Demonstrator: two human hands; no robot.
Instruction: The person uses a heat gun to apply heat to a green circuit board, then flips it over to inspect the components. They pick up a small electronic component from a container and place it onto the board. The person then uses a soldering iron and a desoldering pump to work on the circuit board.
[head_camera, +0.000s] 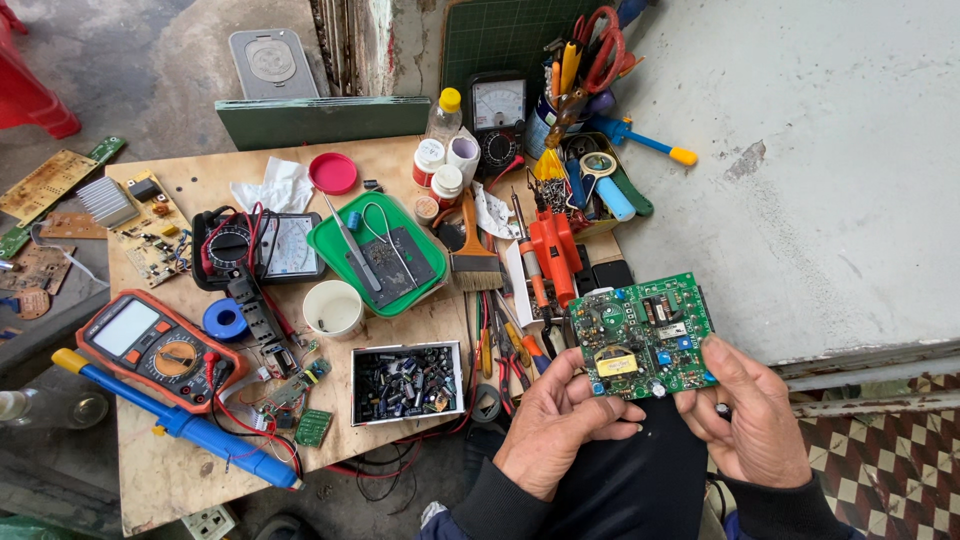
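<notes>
Both hands gripping green circuit board (643, 335): left hand (555, 425) lower-left corner, right hand (750, 415) lower-right | off worktop's (180, 470) right edge | components intact; pliers (510, 350) untouched

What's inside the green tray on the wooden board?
The green tray holds a dark flat slab with metal tweezers lying across it, plus a slim grey tool and a small blue part. Whatever lies under the slab is covered.

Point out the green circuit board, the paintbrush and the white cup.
green circuit board (642, 335), head view, middle of its component side.
paintbrush (476, 266), head view, on the bristles.
white cup (333, 307), head view, on its rim.
</notes>
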